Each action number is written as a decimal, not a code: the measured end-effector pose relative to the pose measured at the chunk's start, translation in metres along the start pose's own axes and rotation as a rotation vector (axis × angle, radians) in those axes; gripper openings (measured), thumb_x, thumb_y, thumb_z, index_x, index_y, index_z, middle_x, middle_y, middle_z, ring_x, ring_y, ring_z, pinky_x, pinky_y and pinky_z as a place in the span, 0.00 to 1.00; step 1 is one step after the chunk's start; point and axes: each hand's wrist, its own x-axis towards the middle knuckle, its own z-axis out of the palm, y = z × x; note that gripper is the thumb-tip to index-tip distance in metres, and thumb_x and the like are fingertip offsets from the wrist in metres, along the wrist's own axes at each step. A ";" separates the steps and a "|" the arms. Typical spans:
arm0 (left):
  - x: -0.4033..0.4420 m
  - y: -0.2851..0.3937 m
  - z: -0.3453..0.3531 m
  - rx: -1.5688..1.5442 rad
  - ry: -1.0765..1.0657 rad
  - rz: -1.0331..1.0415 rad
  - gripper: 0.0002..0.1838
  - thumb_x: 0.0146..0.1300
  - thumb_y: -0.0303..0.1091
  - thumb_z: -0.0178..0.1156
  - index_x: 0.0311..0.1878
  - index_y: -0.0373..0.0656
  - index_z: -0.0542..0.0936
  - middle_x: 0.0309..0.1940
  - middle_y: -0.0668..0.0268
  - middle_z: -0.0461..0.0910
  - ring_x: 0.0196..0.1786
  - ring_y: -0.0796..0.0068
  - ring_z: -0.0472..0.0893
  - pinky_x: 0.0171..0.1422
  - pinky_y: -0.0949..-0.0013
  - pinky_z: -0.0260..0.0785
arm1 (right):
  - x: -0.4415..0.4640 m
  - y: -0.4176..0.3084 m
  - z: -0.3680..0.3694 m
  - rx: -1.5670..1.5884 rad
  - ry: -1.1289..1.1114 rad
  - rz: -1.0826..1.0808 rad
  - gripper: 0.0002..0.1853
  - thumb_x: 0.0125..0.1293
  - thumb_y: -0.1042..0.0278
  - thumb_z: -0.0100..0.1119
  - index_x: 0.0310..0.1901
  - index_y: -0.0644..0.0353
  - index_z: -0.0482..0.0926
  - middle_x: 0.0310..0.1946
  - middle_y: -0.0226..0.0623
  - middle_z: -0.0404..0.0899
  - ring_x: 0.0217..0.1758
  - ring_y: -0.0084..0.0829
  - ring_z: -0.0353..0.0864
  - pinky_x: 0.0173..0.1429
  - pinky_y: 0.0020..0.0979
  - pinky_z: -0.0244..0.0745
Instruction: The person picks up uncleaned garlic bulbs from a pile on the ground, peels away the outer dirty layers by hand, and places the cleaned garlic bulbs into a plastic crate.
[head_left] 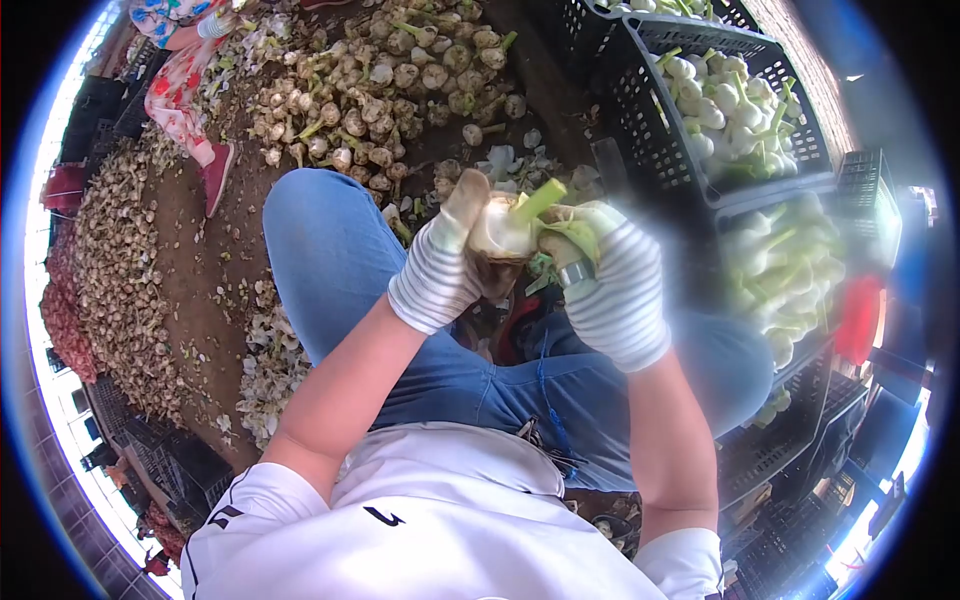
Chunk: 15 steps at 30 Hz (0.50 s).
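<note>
My left hand [447,257], in a striped glove with soiled fingertips, is closed around a garlic bulb [500,232]. The bulb is pale, with a cut green stem [541,201] pointing up and to the right. My right hand [620,283] wears a matching glove and is closed beside the bulb. A tool with a shiny metal end [577,272] shows in its fingers; its full shape is hidden. Loose yellow-green outer leaf [570,238] lies against those fingers, next to the bulb. Both hands are above my lap.
Untrimmed garlic [390,95] is heaped on the ground ahead, with a larger pile [125,290] at the left. Black crates [655,120] of cleaned garlic [735,110] stand at the right. Peeled skins [270,370] lie beside my knee. Another person's leg and red shoe [217,178] are at upper left.
</note>
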 end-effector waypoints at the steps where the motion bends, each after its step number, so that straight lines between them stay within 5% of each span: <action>1: 0.001 0.004 -0.002 -0.245 -0.102 -0.126 0.43 0.61 0.75 0.48 0.54 0.39 0.76 0.36 0.62 0.81 0.32 0.76 0.80 0.31 0.74 0.72 | 0.001 0.003 0.002 -0.053 0.034 -0.044 0.09 0.58 0.77 0.62 0.42 0.62 0.82 0.34 0.46 0.82 0.35 0.44 0.82 0.41 0.34 0.77; 2: 0.003 0.009 0.001 -0.489 -0.205 -0.254 0.45 0.60 0.78 0.45 0.53 0.39 0.76 0.34 0.62 0.81 0.31 0.77 0.80 0.28 0.75 0.71 | 0.001 0.003 0.002 -0.001 0.057 -0.007 0.09 0.58 0.77 0.63 0.42 0.62 0.82 0.33 0.46 0.82 0.35 0.45 0.82 0.41 0.34 0.77; 4: 0.000 0.009 0.018 -0.278 -0.055 0.019 0.29 0.63 0.56 0.61 0.54 0.39 0.74 0.36 0.65 0.80 0.32 0.80 0.80 0.36 0.77 0.76 | 0.000 0.002 0.004 0.100 0.104 0.075 0.09 0.58 0.76 0.63 0.41 0.63 0.82 0.32 0.47 0.82 0.34 0.45 0.82 0.40 0.34 0.77; 6: -0.001 -0.002 0.031 0.125 0.140 0.378 0.27 0.59 0.41 0.71 0.56 0.40 0.73 0.39 0.66 0.80 0.39 0.80 0.80 0.43 0.75 0.78 | 0.000 0.001 0.004 0.184 0.064 0.182 0.08 0.58 0.76 0.64 0.40 0.63 0.82 0.31 0.47 0.82 0.33 0.45 0.83 0.40 0.33 0.77; 7: -0.003 -0.004 0.027 0.056 0.138 0.354 0.30 0.50 0.24 0.76 0.56 0.40 0.72 0.45 0.65 0.79 0.48 0.79 0.79 0.54 0.72 0.77 | 0.000 -0.001 0.003 0.192 0.042 0.209 0.07 0.58 0.76 0.64 0.40 0.63 0.82 0.31 0.47 0.82 0.34 0.45 0.83 0.40 0.34 0.78; 11: -0.004 0.002 0.012 0.128 -0.038 0.308 0.30 0.52 0.29 0.76 0.58 0.39 0.73 0.47 0.66 0.79 0.49 0.78 0.79 0.54 0.72 0.77 | 0.001 0.004 0.006 -0.034 0.085 0.075 0.08 0.58 0.76 0.63 0.40 0.62 0.82 0.32 0.46 0.82 0.34 0.46 0.83 0.40 0.34 0.78; 15: -0.006 -0.001 0.008 -0.168 -0.218 0.106 0.34 0.55 0.31 0.74 0.65 0.41 0.70 0.48 0.65 0.79 0.47 0.77 0.80 0.53 0.72 0.77 | 0.003 0.012 0.005 -0.097 0.161 -0.003 0.11 0.56 0.76 0.62 0.43 0.59 0.81 0.31 0.43 0.80 0.33 0.47 0.81 0.37 0.37 0.77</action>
